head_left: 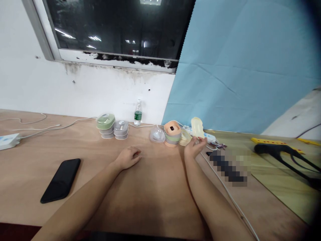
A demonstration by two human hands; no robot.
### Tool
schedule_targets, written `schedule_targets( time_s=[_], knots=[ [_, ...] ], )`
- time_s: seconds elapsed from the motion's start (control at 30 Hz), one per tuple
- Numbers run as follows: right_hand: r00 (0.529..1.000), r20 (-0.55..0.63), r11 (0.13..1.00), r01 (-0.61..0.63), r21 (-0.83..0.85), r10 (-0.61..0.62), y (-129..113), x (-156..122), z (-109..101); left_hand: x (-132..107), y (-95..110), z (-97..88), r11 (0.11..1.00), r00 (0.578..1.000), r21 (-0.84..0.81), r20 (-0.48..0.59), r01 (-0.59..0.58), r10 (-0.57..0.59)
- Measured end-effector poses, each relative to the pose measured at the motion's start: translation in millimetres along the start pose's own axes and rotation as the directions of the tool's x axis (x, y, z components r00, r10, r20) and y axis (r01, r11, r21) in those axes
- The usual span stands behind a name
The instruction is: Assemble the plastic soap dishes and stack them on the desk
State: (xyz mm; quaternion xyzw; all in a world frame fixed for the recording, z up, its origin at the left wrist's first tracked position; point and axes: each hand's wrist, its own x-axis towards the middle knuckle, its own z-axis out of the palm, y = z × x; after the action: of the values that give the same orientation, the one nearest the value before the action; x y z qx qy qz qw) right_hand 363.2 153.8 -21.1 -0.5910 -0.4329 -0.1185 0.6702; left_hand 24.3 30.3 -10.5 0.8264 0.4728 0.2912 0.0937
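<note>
My right hand (194,148) holds up a thin, pale yellow plastic tray-like piece (197,127), its fingers closed on the lower edge. Just left of it, similar pale yellow pieces (185,138) lie beside a stack of orange, green and grey containers (172,135). A clear plastic cover (157,134) sits at the stack's left side. My left hand (128,157) rests on the wooden table with loosely curled fingers, thumb apart, nothing held. Beyond that hand stand a green-topped stack of lidded containers (106,125) and a grey stack (121,130).
A water bottle (137,113) stands against the wall. At left lie a black phone (61,180) and a white power strip (9,141). A white cable (227,192) crosses the table's right side, near a blurred dark object (228,168) and a yellow power strip (265,142).
</note>
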Motion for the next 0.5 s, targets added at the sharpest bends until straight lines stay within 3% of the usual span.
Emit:
schedule_targets(
  time_s=[0.13,0.23,0.37,0.5],
  knots=[
    [0.991,0.069,0.994,0.109,0.016,-0.110,-19.4,-7.1,-4.0,0.0,0.7,0.0,1.000,1.000,-0.002,-0.006,0.021,-0.021],
    [0.946,0.172,0.961,0.265,0.078,-0.274,-34.8,-18.6,-3.5,-1.1,1.0,-0.5,0.999,0.999,-0.028,-0.012,0.039,-0.039],
    [0.823,0.327,0.882,0.396,0.258,-0.465,-51.2,-40.8,1.0,-3.4,-0.2,0.5,0.995,0.998,-0.082,-0.018,0.064,-0.065],
    [0.627,0.447,0.762,0.431,0.484,-0.639,-68.4,-64.0,0.2,-3.6,0.1,2.2,0.986,0.992,-0.136,-0.071,0.095,-0.105]
  ],
)
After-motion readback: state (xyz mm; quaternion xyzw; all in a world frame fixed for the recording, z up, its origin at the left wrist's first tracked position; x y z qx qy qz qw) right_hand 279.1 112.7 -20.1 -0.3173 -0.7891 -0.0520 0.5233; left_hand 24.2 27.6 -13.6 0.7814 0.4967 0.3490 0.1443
